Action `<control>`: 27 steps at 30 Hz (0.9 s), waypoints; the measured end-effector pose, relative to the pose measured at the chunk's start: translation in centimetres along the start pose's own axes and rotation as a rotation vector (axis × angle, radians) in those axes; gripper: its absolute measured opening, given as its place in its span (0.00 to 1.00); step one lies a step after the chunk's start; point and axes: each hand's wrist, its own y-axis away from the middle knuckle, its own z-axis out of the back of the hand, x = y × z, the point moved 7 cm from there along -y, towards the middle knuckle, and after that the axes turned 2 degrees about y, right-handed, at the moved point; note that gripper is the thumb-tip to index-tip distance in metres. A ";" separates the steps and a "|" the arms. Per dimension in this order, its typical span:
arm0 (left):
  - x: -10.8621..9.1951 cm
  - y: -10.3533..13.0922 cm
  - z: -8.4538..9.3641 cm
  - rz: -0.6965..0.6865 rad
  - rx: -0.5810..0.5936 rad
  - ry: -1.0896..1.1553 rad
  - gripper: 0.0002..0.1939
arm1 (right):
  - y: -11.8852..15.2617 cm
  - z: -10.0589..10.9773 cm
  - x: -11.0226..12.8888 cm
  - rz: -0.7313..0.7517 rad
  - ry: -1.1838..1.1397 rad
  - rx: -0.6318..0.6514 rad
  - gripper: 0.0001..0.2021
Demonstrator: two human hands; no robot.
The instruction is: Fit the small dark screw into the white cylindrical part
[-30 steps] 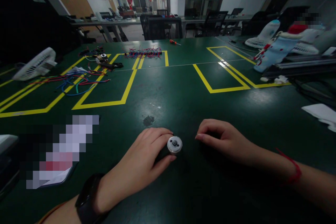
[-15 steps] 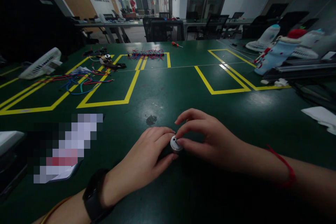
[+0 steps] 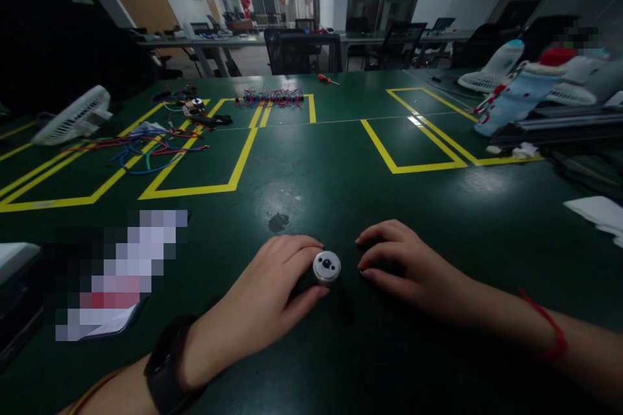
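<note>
My left hand (image 3: 287, 282) rests low over the green table, thumb and fingers curled around a small motor (image 3: 327, 266). The motor looks like a short silver cylinder; its round end face, with a raised centre and small dark holes, points up towards me. My right hand (image 3: 396, 264) is just right of the motor, apart from it. Its thumb and index fingertips come together in a pinch, the other fingers curled above. Whatever may be between those tips is too small to make out.
Left of my hands lies a blurred-out flat item (image 3: 131, 272). Farther back are loose wires (image 3: 156, 146), a bundle of red and blue wires (image 3: 272, 98), a screwdriver (image 3: 327, 80) and a white fan (image 3: 73, 117). At right are a blue bottle-like item (image 3: 518, 94) and white paper (image 3: 596, 214).
My right hand has drawn back from the motor to the right, its fingertips leaving the end face. The face now shows fully. My left hand keeps its hold nearly in place.
</note>
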 end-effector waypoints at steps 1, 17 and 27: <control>0.0 0.0 0.0 -0.001 0.000 -0.002 0.17 | 0.0 0.0 0.0 0.001 -0.004 -0.001 0.05; 0.4 0.2 -0.3 -0.003 0.025 -0.006 0.18 | 1.4 1.6 -4.7 -0.395 -0.930 -0.345 0.05; 0.2 0.3 -0.2 -0.009 0.023 0.003 0.17 | 1.6 1.6 -4.3 -0.416 -0.955 -0.391 0.04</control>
